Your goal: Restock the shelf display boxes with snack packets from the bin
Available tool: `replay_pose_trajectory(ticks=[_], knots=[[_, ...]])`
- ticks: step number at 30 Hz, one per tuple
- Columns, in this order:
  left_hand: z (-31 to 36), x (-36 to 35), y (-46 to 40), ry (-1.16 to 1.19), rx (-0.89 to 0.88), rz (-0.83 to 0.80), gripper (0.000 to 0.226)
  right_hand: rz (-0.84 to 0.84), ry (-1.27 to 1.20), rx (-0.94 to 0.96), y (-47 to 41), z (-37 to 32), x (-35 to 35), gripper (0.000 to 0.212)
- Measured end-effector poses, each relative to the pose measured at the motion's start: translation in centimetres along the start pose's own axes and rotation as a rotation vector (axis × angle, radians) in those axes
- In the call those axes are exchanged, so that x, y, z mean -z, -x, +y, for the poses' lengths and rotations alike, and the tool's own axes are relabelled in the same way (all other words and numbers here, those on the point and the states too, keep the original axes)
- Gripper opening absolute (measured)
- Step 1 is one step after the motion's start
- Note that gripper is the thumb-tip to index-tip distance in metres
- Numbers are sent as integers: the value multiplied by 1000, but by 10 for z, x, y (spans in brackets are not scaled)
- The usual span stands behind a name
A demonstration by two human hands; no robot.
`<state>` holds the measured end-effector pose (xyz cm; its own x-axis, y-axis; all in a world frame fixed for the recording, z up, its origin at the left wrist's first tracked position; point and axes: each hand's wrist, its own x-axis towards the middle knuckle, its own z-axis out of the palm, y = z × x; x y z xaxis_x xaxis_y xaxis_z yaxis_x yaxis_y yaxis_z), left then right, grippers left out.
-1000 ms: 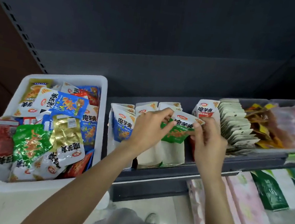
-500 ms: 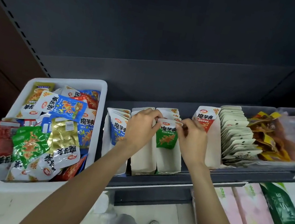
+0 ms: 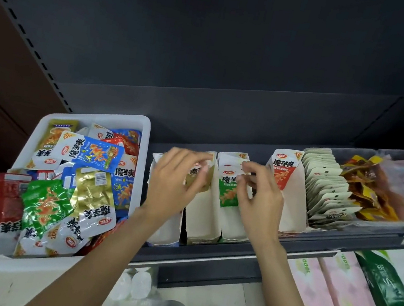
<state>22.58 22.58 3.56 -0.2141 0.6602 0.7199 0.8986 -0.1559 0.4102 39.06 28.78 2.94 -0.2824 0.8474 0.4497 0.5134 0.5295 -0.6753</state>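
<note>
One second ago both hands hold a green packet [image 3: 227, 193] above the display boxes. Now this packet stands inside the third display box [image 3: 230, 221], at the front of its row. The left hand [image 3: 173, 188] is no longer on it; it has moved to the left, over the second display box [image 3: 199, 219], and its fingers touch a brown-gold packet [image 3: 198, 179] there. The right hand [image 3: 258, 202] has come down beside the green packet, fingers curled at its right edge; whether they pinch it is not clear.
</note>
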Motion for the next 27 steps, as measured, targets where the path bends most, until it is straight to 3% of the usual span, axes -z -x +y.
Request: replay_pose_trajectory(ticks=[5, 10, 14, 20, 24, 27], knots=[[-27, 87, 32, -58, 89, 149, 23, -260, -60, 195, 11, -54, -16, 15], [-96, 154, 78, -277, 514, -127, 22, -589, -48, 331, 22, -108, -70, 14], [-136, 178, 114, -350, 739, -304, 43, -775, 6, 329, 32, -140, -129, 26], [-152, 173, 127, -456, 659, -478, 57, -965, 370, 302, 52, -156, -199, 64], [-161, 173, 120, -606, 592, -521, 79, -885, 504, 386, 61, -158, -208, 71], [-166, 176, 110, -630, 626, -630, 83, -857, 486, 373, 64, -156, -212, 70]])
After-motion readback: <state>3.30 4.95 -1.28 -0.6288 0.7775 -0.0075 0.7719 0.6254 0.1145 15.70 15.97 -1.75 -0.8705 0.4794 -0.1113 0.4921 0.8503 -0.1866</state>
